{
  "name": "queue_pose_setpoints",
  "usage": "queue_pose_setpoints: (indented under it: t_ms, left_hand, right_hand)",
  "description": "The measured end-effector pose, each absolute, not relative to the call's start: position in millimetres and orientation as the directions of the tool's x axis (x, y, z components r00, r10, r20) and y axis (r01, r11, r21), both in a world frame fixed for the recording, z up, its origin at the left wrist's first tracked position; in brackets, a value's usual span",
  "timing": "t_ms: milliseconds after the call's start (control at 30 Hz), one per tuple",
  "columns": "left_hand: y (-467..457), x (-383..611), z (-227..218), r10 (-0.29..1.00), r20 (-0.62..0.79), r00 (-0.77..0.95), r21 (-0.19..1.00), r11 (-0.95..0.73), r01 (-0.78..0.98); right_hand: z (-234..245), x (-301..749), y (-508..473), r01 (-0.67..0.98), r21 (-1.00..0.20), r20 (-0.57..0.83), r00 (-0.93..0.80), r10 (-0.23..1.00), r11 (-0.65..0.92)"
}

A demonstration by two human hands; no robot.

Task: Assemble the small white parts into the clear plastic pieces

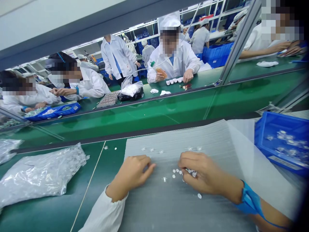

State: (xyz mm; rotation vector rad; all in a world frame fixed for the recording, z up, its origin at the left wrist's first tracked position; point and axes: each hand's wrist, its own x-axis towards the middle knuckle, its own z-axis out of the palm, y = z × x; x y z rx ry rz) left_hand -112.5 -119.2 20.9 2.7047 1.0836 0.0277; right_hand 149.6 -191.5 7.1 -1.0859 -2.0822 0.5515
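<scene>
Parts: small white parts (177,171) are scattered mid-sheet between the hands; their axis cannot be told.
Left hand (131,172): curled, fingertips set on the foam sheet (217,141).
Right hand (205,175): curled, parts pinched at the fingertips.
Writing: the bin label cannot be read.
Containers: blue bin (263,129), bench (106,167) right edge, holds pale parts; clear bag (41,174), left edge, is filled.

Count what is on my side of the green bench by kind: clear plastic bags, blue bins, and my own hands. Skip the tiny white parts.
Clear plastic bags: 2, the large bag and the bag at the left edge
Blue bin: 1
Hands: 2, left hand and right hand
Total: 5
</scene>
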Motion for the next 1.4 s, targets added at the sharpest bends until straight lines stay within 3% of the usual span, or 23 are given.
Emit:
queue_pose_setpoints:
  t_ms: [100, 200, 433, 567, 833, 1033, 1200, 1400]
  left_hand:
    - [-107, -128, 31, 0.769, -0.084, 0.633, 0.22, -0.606, 0.765]
    - [-101, -141, 39, 0.823, -0.125, 0.555, 0.255, -0.514, 0.819]
    - [-102, -152, 46, 0.749, -0.261, 0.609, 0.398, -0.491, 0.775]
    - [-104, -149, 45, 0.718, -0.328, 0.614, 0.406, -0.48, 0.778]
    - [-108, -145, 42, 0.696, -0.302, 0.651, 0.428, -0.511, 0.745]
    - [-108, -142, 47, 0.661, -0.261, 0.704, 0.571, -0.482, 0.664]
    - [-110, -138, 49, 0.76, -0.272, 0.59, 0.755, -0.212, 0.621]
    - [-110, -125, 36, 0.863, -0.202, 0.464, 0.934, 0.027, 0.356]
  right_hand:
    - [2, 152, -189, 0.651, -0.52, 0.235, -0.513, 0.826, 0.553]
    - [-4, 150, -189, 0.658, -0.519, 0.147, -0.561, 0.815, 0.546]
    - [-15, 143, -190, 0.665, -0.473, 0.097, -0.613, 0.784, 0.578]
    - [-15, 140, -190, 0.673, -0.463, 0.094, -0.61, 0.787, 0.577]
    - [-9, 135, -189, 0.654, -0.551, 0.153, -0.532, 0.833, 0.518]
    - [-11, 132, -190, 0.658, -0.571, 0.161, -0.498, 0.852, 0.492]
    - [-11, 130, -191, 0.618, -0.67, 0.197, -0.387, 0.901, 0.412]
    - [-14, 128, -193, 0.538, -0.793, 0.172, -0.252, 0.952, 0.286]
